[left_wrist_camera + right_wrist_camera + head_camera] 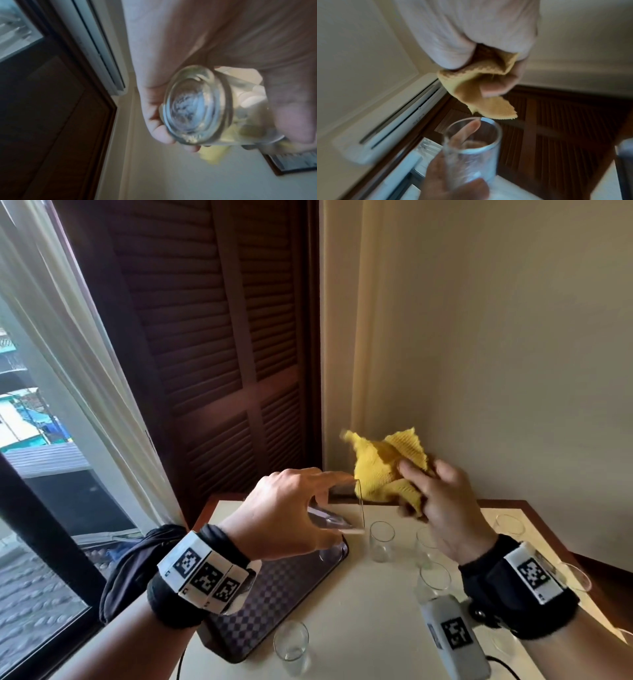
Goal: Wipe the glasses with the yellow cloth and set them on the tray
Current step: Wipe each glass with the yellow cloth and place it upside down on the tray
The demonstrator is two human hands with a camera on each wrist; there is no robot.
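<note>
My left hand [308,501] grips a clear glass [346,508] on its side above the tray, mouth turned to the right. In the left wrist view its thick base [197,106] faces the camera, with my fingers curled round the wall. Just right of the mouth, my right hand [442,508] holds the bunched yellow cloth [380,470]. In the right wrist view the cloth [481,92] hangs a little outside the glass rim [471,148]. The dark chequered tray [291,587] lies below my left hand, and a glass [330,553] shows at its far right corner, partly hidden.
Several empty glasses stand on the white table, among them one [382,541] right of the tray, one [433,580] nearer me and one [291,645] at the front. A white device [452,635] with a cable lies front right. Window and dark shutters stand behind.
</note>
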